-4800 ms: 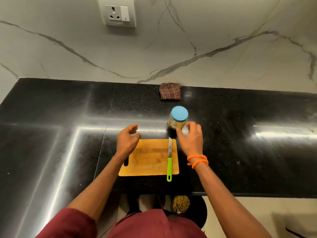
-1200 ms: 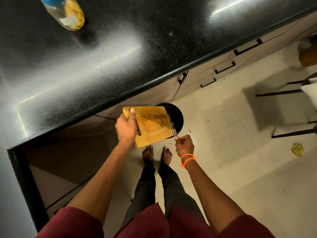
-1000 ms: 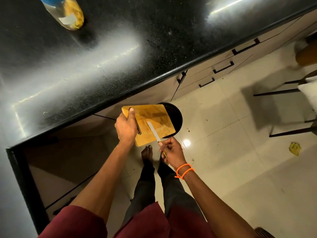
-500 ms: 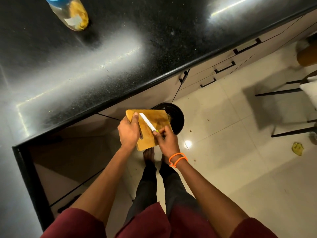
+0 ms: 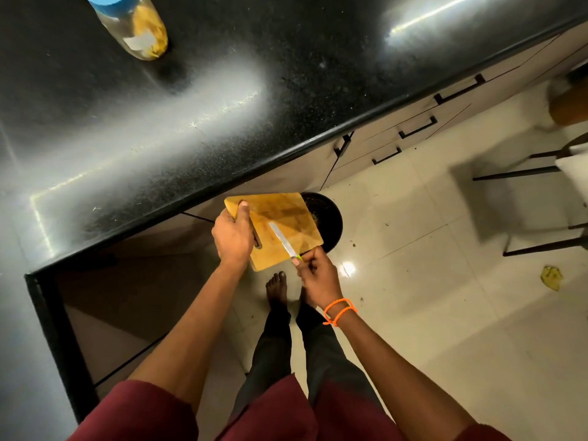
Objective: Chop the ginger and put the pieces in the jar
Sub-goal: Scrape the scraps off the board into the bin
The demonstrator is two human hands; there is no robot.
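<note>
Left hand: the left hand (image 5: 234,237) grips the wooden cutting board (image 5: 280,224) at its handle-slot end, thumb pressed on the top face, fingers wrapped underneath. The board is held off the counter, tilted over the black bin (image 5: 327,214).
Right hand: the right hand (image 5: 318,275) is clenched round the green handle of the knife (image 5: 283,240); only a sliver of green shows at the fist. The blade lies flat across the board face, tip pointing up toward the board's middle.
Jar: the jar (image 5: 136,27) with its blue lid on stands on the counter at top left, well apart from both hands; yellowish ginger pieces show through the glass.
Change, last half second: blade sits lower and nearer the board's right edge than before; the right hand has drawn back off the board toward its near corner. Left grip unchanged.
Change, nearly five seconds: board and knife lay on the counter beside the jar then; both are now below the counter edge.
Surface: black speckled counter (image 5: 286,90), glossy, with a strip-light reflection and a few pale flecks.
Room: cream floor tiles (image 5: 445,313); drawers with black handles (image 5: 416,128) under the counter; dark chair legs (image 5: 525,173) at right; a yellow scrap (image 5: 552,276) on the floor; bare feet below the board.
</note>
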